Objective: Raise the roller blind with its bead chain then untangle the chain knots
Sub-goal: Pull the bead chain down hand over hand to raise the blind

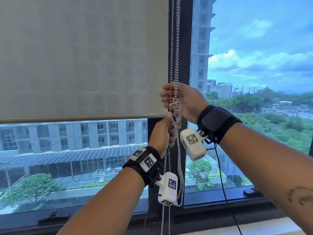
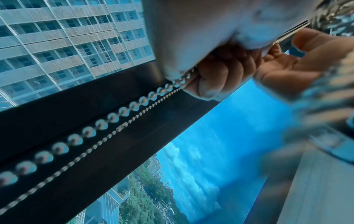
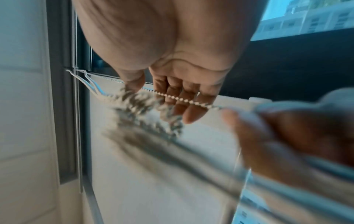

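Note:
A pale roller blind covers the upper left window, its bottom bar partway up the glass. The metal bead chain hangs along the dark frame beside it. A tangled knot sits in my right hand, whose fingers curl round the strands from behind. In the right wrist view the chain lies across those fingers and the knot is blurred. Just below, my left hand grips the chain in a fist. Two strands run down from the fist.
The dark window mullion stands right behind the chain. A black cable hangs from my right wrist to the sill. Window latches sit on the lower frame. Buildings and trees lie outside the glass.

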Tool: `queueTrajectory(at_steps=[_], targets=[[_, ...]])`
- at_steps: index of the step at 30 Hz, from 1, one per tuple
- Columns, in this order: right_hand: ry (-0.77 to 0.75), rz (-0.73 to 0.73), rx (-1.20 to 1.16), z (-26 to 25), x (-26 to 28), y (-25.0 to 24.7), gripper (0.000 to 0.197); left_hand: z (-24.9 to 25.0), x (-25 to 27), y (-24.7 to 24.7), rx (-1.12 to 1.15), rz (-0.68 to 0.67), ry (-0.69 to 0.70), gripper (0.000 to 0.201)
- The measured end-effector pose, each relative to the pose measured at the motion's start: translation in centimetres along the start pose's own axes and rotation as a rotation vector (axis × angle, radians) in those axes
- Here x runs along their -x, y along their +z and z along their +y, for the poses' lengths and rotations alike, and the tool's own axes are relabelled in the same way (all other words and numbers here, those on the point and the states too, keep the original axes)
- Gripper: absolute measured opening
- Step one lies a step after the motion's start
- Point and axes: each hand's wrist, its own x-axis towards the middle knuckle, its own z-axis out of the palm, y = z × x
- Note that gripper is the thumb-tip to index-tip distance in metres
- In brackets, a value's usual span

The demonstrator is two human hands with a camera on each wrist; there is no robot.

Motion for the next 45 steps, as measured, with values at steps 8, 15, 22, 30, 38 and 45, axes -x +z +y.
queueTrajectory(at_steps=[8, 15, 22, 30, 38, 45], targets=[[-0.051, 0.211, -0.07, 1.7, -0.3, 1.5, 0.051, -3.0, 0.1, -1.0, -0.137, -0.065, 0.0, 0.051], [-0.031, 0.245, -0.229, 3.5, 1.1, 1.5, 0.05, 1.2, -1.9, -2.5, -0.076, -0.061, 0.095, 0.052], [0.016, 0.201, -0.203, 4.7, 3.4, 1.4, 0.05, 6.6, -3.2, -1.4, -0.108, -0.128, 0.164, 0.043], [0.046, 0.171, -0.237, 7.0, 4.9, 1.4, 0.046, 8.2, -3.6, 0.4, -0.008, -0.225, 0.189, 0.046], [0.109, 0.048, 0.051, 10.3, 5.5, -1.3, 0.043, 5.5, -3.3, 0.5, 0.042, -0.09, 0.121, 0.036], [0.013, 0.073, 0.274, 5.4, 2.7, -3.2, 0.029, 4.1, -2.7, 0.3, 0.056, -0.063, 0.101, 0.04]])
